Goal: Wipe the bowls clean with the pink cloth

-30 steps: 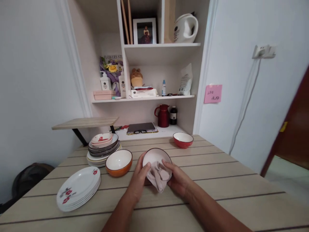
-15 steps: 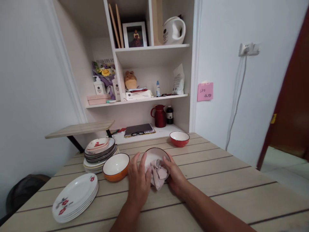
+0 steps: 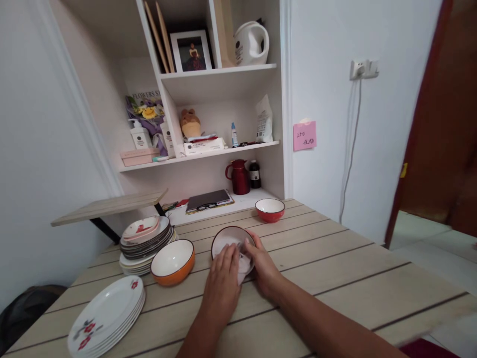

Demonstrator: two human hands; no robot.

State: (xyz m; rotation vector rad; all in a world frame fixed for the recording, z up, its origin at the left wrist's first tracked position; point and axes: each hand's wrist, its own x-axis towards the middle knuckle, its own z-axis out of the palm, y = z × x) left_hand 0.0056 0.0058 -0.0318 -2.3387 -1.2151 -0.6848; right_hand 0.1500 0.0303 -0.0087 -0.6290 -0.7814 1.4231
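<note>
In the head view, the slatted table (image 3: 335, 263) spreads rightward to its edge; an orange bowl (image 3: 173, 261) sits near on the left. Mid-table, the right hand (image 3: 264, 266) grips a tilted bowl (image 3: 223, 239), white inside, dark-rimmed; the left hand (image 3: 222, 281), fingers nearly straight, lies over a pale cloth (image 3: 244, 266) inside.
</note>
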